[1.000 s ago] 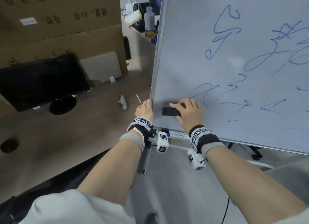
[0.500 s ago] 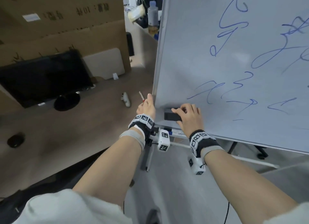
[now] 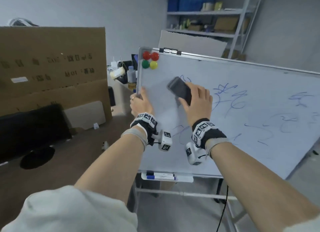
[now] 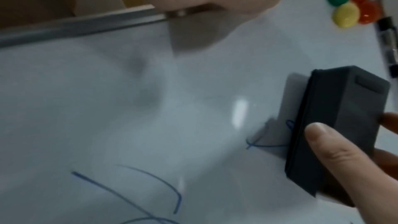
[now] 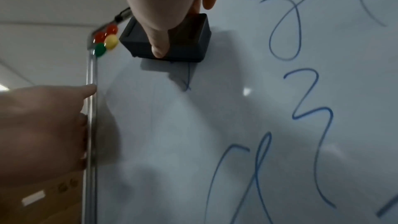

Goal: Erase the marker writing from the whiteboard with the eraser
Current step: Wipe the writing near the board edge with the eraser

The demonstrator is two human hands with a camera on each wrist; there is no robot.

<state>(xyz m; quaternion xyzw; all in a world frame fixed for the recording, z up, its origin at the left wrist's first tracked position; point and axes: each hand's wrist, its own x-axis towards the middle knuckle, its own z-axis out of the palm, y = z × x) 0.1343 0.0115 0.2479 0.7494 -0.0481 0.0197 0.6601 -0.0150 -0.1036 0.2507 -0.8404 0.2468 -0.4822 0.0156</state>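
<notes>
My right hand [image 3: 197,100] grips a dark grey block eraser [image 3: 179,89] and presses it flat on the whiteboard [image 3: 251,145], near the upper left, over a blue marker squiggle. In the right wrist view the thumb lies across the eraser [image 5: 185,40]; in the left wrist view the eraser [image 4: 336,125] covers part of a blue stroke. Blue writing [image 3: 232,100] spreads over the board to the right and below. My left hand [image 3: 140,102] holds the board's left metal edge, fingers curled round the frame [image 5: 91,108].
Several round magnets [image 3: 149,60], red, green and yellow, sit in the board's top left corner. Markers [image 3: 161,176] lie in the tray under the board. A large cardboard box [image 3: 52,67] and a black monitor [image 3: 32,129] stand to the left, shelves [image 3: 207,22] behind.
My right hand lifted the eraser from the board's lower left up to the upper left writing. My left hand slid up the frame edge. The head view has tilted upward.
</notes>
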